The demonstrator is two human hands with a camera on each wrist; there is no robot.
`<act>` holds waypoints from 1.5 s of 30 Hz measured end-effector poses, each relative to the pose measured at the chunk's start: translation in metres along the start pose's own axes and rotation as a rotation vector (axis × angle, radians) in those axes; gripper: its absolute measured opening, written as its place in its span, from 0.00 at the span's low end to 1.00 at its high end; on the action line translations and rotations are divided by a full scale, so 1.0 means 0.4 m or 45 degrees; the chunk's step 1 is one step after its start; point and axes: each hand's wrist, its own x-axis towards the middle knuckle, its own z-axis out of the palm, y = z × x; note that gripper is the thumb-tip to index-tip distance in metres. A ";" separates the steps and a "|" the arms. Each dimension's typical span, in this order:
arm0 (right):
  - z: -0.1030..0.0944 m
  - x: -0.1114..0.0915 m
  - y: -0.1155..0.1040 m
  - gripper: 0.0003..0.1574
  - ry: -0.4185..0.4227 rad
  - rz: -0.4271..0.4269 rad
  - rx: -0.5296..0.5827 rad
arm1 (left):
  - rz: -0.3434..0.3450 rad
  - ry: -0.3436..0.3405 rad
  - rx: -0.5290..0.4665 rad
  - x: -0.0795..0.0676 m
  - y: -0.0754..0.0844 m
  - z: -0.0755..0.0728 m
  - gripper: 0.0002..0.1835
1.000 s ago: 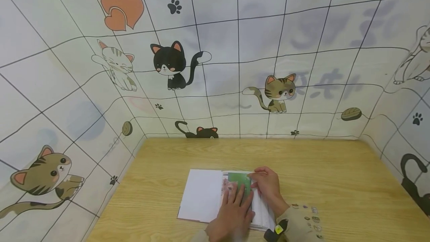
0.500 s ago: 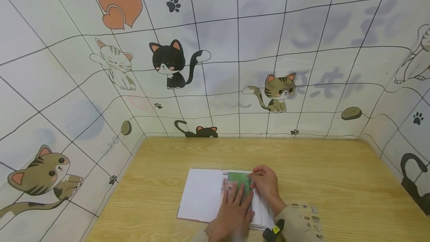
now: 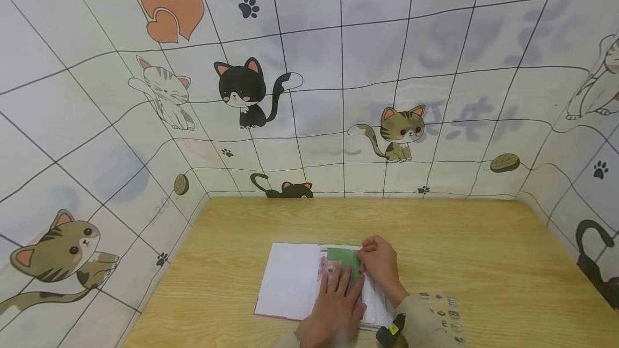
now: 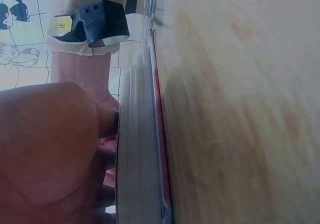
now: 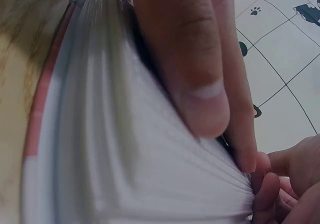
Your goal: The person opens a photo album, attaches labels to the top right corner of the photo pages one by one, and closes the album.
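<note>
An open book (image 3: 290, 281) lies at the front of the table in the head view, its left side plain white. On the right side is a printed page (image 3: 344, 255) with green and pink. My left hand (image 3: 335, 305) rests flat on this page with its fingers spread, partly hiding it. At the page's upper right edge, the thumb and fingers of my right hand (image 3: 382, 263) pinch the page. The right wrist view shows the fanned edges of the white pages (image 5: 110, 134). In the left wrist view, the page stack (image 4: 135, 149) lies under my left hand.
The wooden table (image 3: 464, 251) reaches back to a wall covering (image 3: 319, 111) printed with cats and grid lines, which also encloses both sides. A small black camera (image 3: 390, 331) with a yellow label is strapped to the right wrist.
My right hand and wrist have shifted slightly to the left along the page edge. The left hand stays in place on the page, and the book lies as before.
</note>
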 end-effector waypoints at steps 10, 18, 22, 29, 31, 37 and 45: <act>-0.002 0.000 0.007 0.16 0.012 -0.069 -0.050 | 0.004 -0.001 0.094 0.005 0.003 0.006 0.30; -0.003 0.003 0.008 0.23 -0.047 -0.093 -0.048 | 0.004 -0.008 0.098 0.004 -0.002 0.006 0.30; -0.003 0.006 0.008 0.26 -0.065 -0.091 -0.042 | 0.010 -0.008 0.094 0.006 -0.005 0.009 0.30; -0.006 0.006 0.007 0.27 -0.075 -0.051 -0.032 | 0.011 -0.028 0.027 0.011 -0.009 0.018 0.30; -0.007 0.007 0.007 0.28 -0.075 -0.039 -0.023 | 0.006 -0.027 0.064 0.011 -0.006 0.014 0.30; -0.009 0.009 0.010 0.28 -0.069 -0.041 -0.005 | -0.003 -0.036 0.097 0.010 -0.003 0.009 0.31; -0.007 0.014 0.019 0.26 -0.058 -0.031 0.013 | -0.008 -0.025 0.131 0.011 -0.003 0.015 0.30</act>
